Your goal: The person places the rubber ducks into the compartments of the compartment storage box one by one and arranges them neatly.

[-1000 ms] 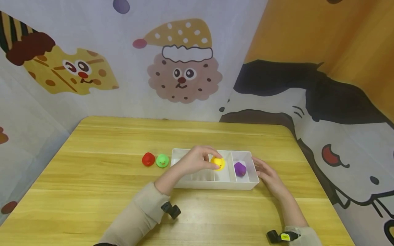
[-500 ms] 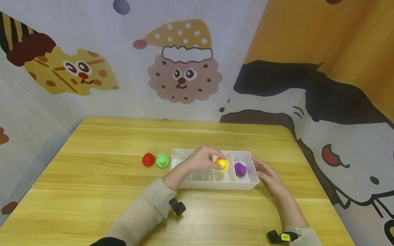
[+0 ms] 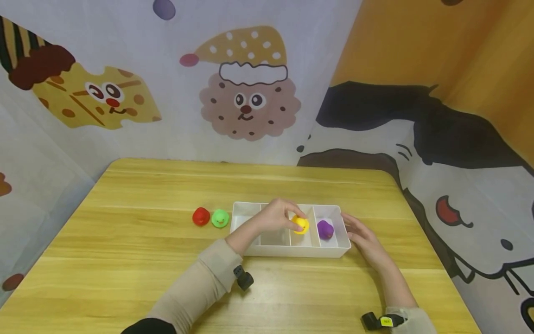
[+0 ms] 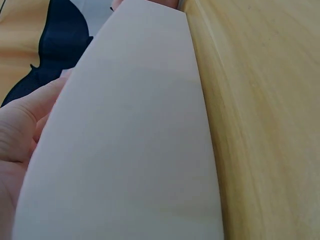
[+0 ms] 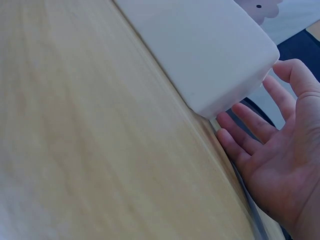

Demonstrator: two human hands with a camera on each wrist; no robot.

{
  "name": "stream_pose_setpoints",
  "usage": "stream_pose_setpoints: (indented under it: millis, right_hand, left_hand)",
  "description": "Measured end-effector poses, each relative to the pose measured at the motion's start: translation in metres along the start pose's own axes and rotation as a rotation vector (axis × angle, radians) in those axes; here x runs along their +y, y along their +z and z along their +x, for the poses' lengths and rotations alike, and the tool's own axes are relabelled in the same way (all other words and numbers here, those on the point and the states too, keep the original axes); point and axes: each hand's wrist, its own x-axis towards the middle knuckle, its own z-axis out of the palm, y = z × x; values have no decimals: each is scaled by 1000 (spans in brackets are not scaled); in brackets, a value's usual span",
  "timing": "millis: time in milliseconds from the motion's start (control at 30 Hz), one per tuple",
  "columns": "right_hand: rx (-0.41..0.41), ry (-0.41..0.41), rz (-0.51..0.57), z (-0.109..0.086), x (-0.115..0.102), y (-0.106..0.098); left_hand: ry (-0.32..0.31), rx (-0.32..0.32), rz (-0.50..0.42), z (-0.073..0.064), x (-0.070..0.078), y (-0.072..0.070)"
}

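Between thumb and fingers, my left hand (image 3: 273,216) pinches a small yellow rubber duck (image 3: 301,226) down in a compartment of the white divided box (image 3: 292,252). That compartment lies just left of the one at the right end, where a purple rubber duck (image 3: 325,230) sits. My right hand (image 3: 364,237) is at the box's right end, its fingers loosely extended against the end wall; the right wrist view has the fingertips right at the box corner. In the left wrist view the box's side wall (image 4: 125,125) hides the duck and the fingertips.
On the wooden table (image 3: 146,260), left of the box, a green rubber duck (image 3: 220,218) and a red rubber duck (image 3: 201,216) stand side by side. A cartoon-printed curtain (image 3: 167,148) hangs behind the table.
My left hand has carried the yellow duck a little to the right, then lowered it into the compartment. The right hand and the box have stayed in place.
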Motion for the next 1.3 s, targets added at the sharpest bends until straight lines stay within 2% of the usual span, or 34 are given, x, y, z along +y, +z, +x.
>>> stream_pose_setpoints:
  millis: [167, 367, 667, 933, 1300]
  right_hand:
    - [1, 3, -4, 0, 0, 0]
    - [-2, 9, -8, 0, -2, 0]
    - [-3, 7, -14, 0, -2, 1]
    - [-5, 4, -3, -1, 0, 1]
    - [-7, 3, -7, -1, 1, 0]
  left_hand:
    - [-16, -3, 1, 2, -5, 2]
    - [-13, -5, 58, 6, -8, 4]
    - [-43, -18, 110, 8, -9, 10]
    - [-137, 8, 128, 9, -7, 15]
    - [-188, 21, 154, 9, -2, 19]
